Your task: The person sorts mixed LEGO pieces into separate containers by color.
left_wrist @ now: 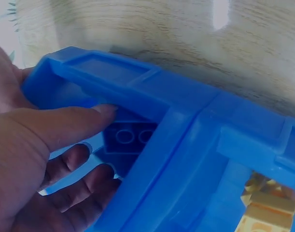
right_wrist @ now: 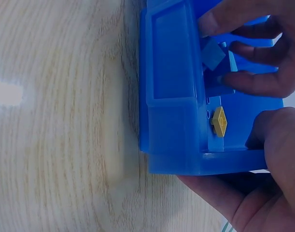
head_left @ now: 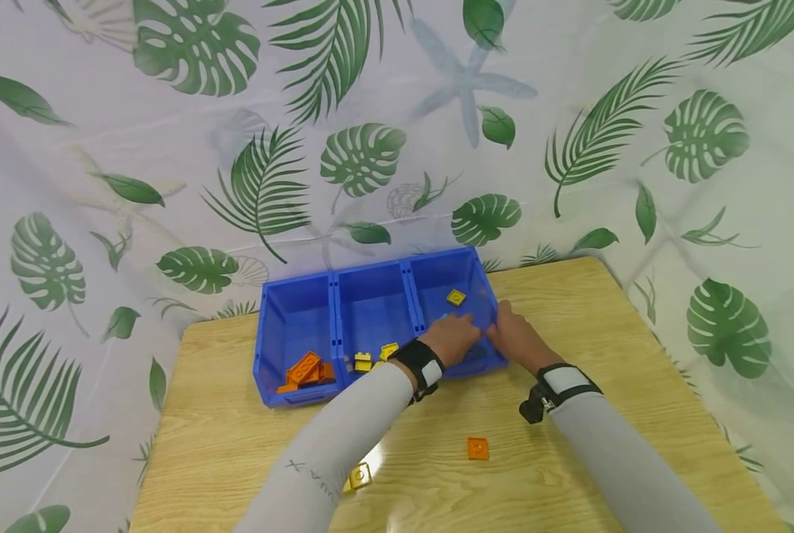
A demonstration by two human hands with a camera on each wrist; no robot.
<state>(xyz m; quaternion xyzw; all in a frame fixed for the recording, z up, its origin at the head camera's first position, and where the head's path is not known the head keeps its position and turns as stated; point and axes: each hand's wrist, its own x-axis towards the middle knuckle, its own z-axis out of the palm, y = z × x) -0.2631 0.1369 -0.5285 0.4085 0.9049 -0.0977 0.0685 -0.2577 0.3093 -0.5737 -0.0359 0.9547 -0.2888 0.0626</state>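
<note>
My left hand [head_left: 451,337] reaches into the right compartment of a blue three-part bin [head_left: 368,264]. Its thumb and fingers are spread around blue toy bricks [left_wrist: 125,137], the thumb tip right at one dark blue brick in the left wrist view. A small blue brick [right_wrist: 214,55] shows between the fingertips in the right wrist view. With the thumb inside and fingers outside, my right hand [head_left: 519,337] grips the right wall of that compartment. One yellow brick [head_left: 456,297] lies in the same compartment.
Orange bricks [head_left: 305,368] lie in the left compartment and yellow bricks [head_left: 363,361] in the middle one. On the wooden table [head_left: 536,459] in front are an orange square brick [head_left: 478,448] and yellow pieces [head_left: 360,475] beside the left sleeve. A leaf-patterned cloth [head_left: 397,89] hangs behind.
</note>
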